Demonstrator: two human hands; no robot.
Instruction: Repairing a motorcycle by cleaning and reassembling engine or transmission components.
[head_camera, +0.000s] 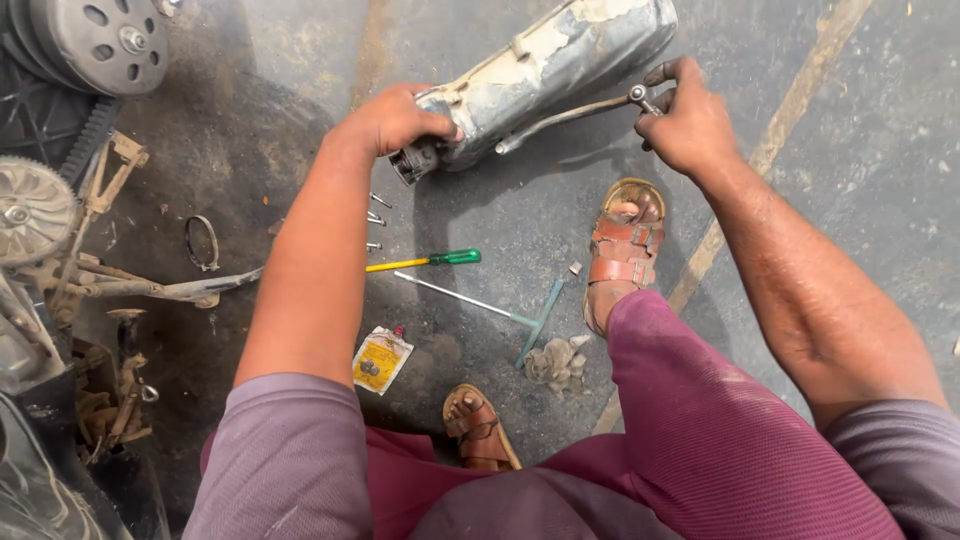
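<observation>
The left hand (395, 120) is wrapped over the near end of a worn grey muffler (540, 70) lying on the concrete floor (860, 150) toward its far edge. The right hand (690, 125) is closed around the head of a wrench (580, 108) — its handle runs back to the muffler's underside. Nearer lie a green-handled screwdriver (425, 262), a T-handle tool (490, 305) and a rag (556, 362) — beside the sandalled foot (622, 250).

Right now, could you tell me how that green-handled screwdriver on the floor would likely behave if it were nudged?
The green-handled screwdriver has a round handle and thin straight shaft, so it would probably roll sideways on the concrete floor. It looks rigid and light. The small bolts lying close above it might stop it.
</observation>
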